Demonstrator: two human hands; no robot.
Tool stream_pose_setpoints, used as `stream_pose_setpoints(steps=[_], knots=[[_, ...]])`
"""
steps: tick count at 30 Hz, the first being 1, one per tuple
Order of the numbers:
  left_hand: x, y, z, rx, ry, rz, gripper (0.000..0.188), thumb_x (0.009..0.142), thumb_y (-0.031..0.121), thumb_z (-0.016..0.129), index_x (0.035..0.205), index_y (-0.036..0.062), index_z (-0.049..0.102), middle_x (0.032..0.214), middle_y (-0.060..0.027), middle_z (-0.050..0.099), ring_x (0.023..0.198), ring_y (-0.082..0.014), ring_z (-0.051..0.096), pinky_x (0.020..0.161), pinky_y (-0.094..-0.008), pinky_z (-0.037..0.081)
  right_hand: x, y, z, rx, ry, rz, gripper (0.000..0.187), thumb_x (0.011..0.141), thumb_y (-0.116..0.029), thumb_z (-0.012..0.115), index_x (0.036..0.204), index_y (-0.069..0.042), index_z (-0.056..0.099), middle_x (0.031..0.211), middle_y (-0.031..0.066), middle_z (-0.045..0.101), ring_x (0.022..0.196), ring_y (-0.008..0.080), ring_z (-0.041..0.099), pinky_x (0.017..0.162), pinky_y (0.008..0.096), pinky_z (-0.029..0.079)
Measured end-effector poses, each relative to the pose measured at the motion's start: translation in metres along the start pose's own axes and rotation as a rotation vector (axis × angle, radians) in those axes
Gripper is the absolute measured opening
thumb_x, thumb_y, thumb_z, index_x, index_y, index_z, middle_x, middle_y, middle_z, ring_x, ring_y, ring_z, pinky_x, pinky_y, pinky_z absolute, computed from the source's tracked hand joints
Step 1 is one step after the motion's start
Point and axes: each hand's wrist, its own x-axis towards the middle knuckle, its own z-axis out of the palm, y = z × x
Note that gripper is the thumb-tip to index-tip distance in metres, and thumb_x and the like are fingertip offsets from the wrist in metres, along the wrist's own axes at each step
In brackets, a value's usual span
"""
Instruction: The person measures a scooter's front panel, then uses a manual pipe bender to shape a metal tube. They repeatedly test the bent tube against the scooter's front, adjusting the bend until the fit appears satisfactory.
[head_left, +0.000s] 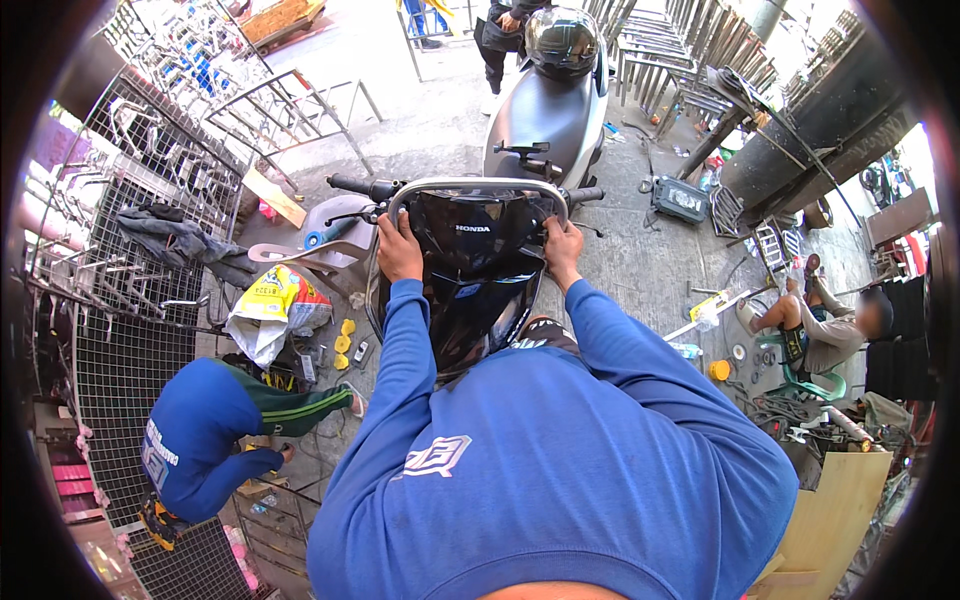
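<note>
A scooter with a glossy black front panel stands facing me, its grey seat stretching away behind the handlebar. Around the top of the panel arches a silver bent metal tube. My left hand is closed around the tube's left leg, close to the left handlebar grip. On the opposite side, my right hand pinches the tube's right leg below the right handlebar grip. A phone holder sits above the middle of the bar. The tube's lower ends are partly hidden by my arms and the panel.
A co-worker in blue bends low at left; another person sits at right among tools. Wire-mesh racks line the left. A black case, yellow tub and plastic sack lie on the floor. A dark pillar stands at right.
</note>
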Motion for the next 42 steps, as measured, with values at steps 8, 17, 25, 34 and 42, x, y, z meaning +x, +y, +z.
stream_pose_setpoints(steps=[8,17,25,34,42], knots=[[0.001,-0.002,0.004,0.01,0.021,-0.018,0.047,0.104,0.054,0.044,0.12,0.0092,0.047,0.105,-0.0273,0.069,0.091,-0.0527,0.064,0.072,-0.0622,0.05,0.004,0.006,-0.003,0.002,-0.052,0.064,0.025,0.088,-0.024,0.068,0.083,0.0,0.074,0.062,-0.0007,0.059,0.06,0.0077,0.053,0.059,0.0301,0.043],[0.001,-0.002,0.005,0.038,0.027,0.001,0.045,0.105,0.053,0.041,0.114,0.0098,0.047,0.108,-0.022,0.069,0.09,-0.0489,0.066,0.07,-0.0584,0.052,0.006,0.011,-0.001,0.032,-0.045,0.115,0.024,0.088,-0.023,0.069,0.084,-0.001,0.074,0.066,-0.0005,0.061,0.064,0.008,0.053,0.061,0.03,0.044],[0.001,-0.004,0.005,-0.006,0.015,-0.018,0.044,0.105,0.053,0.043,0.117,0.0101,0.047,0.107,-0.0253,0.068,0.094,-0.0518,0.064,0.074,-0.06,0.05,0.005,0.009,-0.001,0.04,-0.042,0.118,0.023,0.088,-0.022,0.069,0.082,0.0,0.073,0.066,-0.0015,0.06,0.065,0.008,0.053,0.061,0.0297,0.043],[0.002,-0.007,0.008,0.021,-0.027,-0.04,0.049,0.104,0.055,0.042,0.12,0.009,0.048,0.108,-0.0268,0.068,0.093,-0.0521,0.065,0.074,-0.0598,0.051,0.0,-0.004,-0.001,0.005,-0.016,0.097,0.025,0.087,-0.023,0.069,0.08,0.001,0.072,0.066,-0.0013,0.061,0.065,0.008,0.053,0.06,0.0299,0.043],[0.001,-0.009,0.009,0.013,-0.01,-0.046,0.041,0.105,0.051,0.045,0.112,0.0108,0.047,0.099,-0.0218,0.068,0.085,-0.0488,0.066,0.067,-0.059,0.051,-0.001,-0.007,0.001,0.194,-0.076,0.199,0.025,0.092,-0.021,0.068,0.073,-0.005,0.065,0.061,-0.0037,0.054,0.051,0.0057,0.044,0.046,0.0278,0.032]])
